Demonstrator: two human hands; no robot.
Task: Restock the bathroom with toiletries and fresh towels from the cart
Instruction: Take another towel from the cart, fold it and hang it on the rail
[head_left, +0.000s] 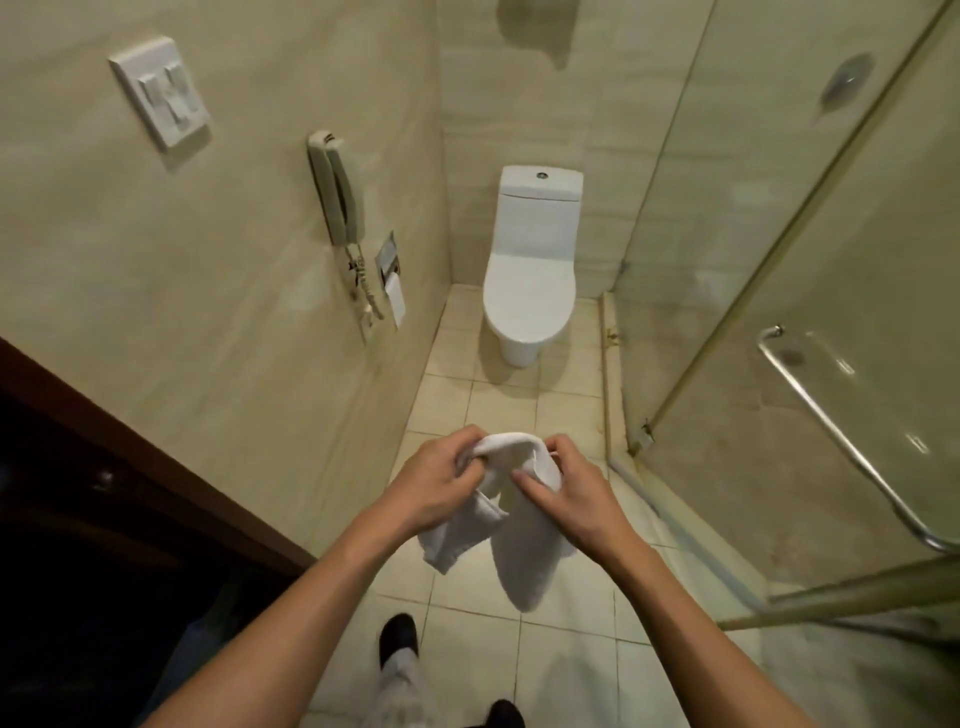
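Person is standing on a beige tiled floor (467, 405) in a narrow bathroom, beige walls left and ahead, a glass shower door (831, 234) with one metal bar handle (841, 431) running along the right. Counting: one white toilet (530, 280) sitting lid-down at the far end, one wall phone (335, 189), one switch plate (161, 91) and one paper holder (390, 275) on the left wall, two dark shoes (397, 636); marks on the phone are too blurred to read. Left hand (439, 480) and right hand (563, 486) are both pinching one white towel (524, 561) by its bunched top, fingers curled, holding it in the air above the floor, ends hanging.
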